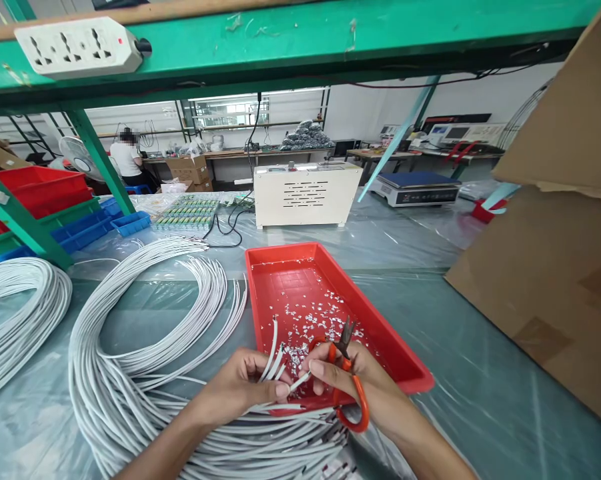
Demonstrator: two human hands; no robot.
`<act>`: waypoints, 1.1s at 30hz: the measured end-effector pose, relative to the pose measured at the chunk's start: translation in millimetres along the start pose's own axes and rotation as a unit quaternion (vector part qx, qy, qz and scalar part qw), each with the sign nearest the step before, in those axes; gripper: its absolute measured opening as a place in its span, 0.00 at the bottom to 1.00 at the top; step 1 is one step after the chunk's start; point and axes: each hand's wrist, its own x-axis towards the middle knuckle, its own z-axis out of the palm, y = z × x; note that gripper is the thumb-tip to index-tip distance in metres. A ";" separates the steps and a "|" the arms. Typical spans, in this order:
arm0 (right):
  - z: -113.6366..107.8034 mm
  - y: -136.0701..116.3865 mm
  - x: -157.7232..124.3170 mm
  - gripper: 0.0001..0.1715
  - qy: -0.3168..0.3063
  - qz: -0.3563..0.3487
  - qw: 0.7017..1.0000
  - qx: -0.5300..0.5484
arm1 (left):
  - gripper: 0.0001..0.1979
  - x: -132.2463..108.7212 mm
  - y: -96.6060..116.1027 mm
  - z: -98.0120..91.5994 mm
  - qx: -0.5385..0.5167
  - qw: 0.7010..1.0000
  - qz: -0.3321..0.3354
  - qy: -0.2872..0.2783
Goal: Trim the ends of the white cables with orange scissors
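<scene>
White cables and orange-handled scissors, in two bare hands, lower centre of the frame.
Left hand [235, 393]: pinching several white cables [274, 340], their ends fanned upward. Right hand [370, 380]: thumb and finger closed at the tip of one cable end [300, 382], the scissors [347, 365] hooked on the same hand. The cable end spans the gap between the hands, its long axis slanting up to the right; its tip is nearer the right hand. Scissor blades point up, away from it. Beneath and beyond: red tray [375, 310] with small silvery scraps [323, 310], on the worktop [460, 333]. Coiled cable bundle [97, 320], left of centre. Writing: no brand legible; markings on the scale [415, 190], upper right, too small to read.
</scene>
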 end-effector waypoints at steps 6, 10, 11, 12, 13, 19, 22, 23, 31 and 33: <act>-1.3 3.1 2.5 0.10 0.003 -0.005 1.000 0.000 | 0.10 0.3 2.3 0.3 0.025 1.000 -0.008 0.001; -2.0 2.2 2.3 0.10 -0.011 -0.013 0.999 -0.036 | 0.08 -4.6 2.1 10.9 0.092 0.995 0.011 0.035; -2.1 1.8 1.8 0.10 -0.016 -0.017 0.999 -0.046 | 0.07 -7.5 -0.1 15.5 0.125 0.990 0.021 0.054; -2.1 1.6 1.3 0.10 -0.019 -0.022 0.998 -0.053 | 0.06 -11.2 -3.6 20.5 0.169 0.982 0.035 0.078; -2.1 1.3 0.7 0.10 -0.019 -0.026 0.998 -0.059 | 0.06 -15.3 -8.6 25.7 0.227 0.967 0.053 0.105; -2.2 -9.6 -6.0 0.08 0.036 -0.095 0.968 -0.229 | 0.07 -36.5 -51.0 41.5 0.373 0.900 0.167 0.151; -0.9 -22.5 -14.0 0.05 0.020 -0.157 0.912 -0.378 | 0.03 -38.2 -59.9 35.9 0.274 0.930 0.123 0.211; 0.6 -25.8 -17.6 0.05 -0.002 -0.171 0.890 -0.422 | 0.02 -37.6 -60.0 33.1 0.223 0.942 0.104 0.227; 30.2 14.8 -42.5 0.11 -0.041 -0.302 0.658 -0.688 | 0.05 -32.2 -39.7 21.6 -0.095 0.974 0.039 0.200; 35.7 32.5 -43.9 0.11 0.001 -0.350 0.575 -0.740 | 0.06 -32.1 -33.2 19.4 -0.111 0.972 0.036 0.204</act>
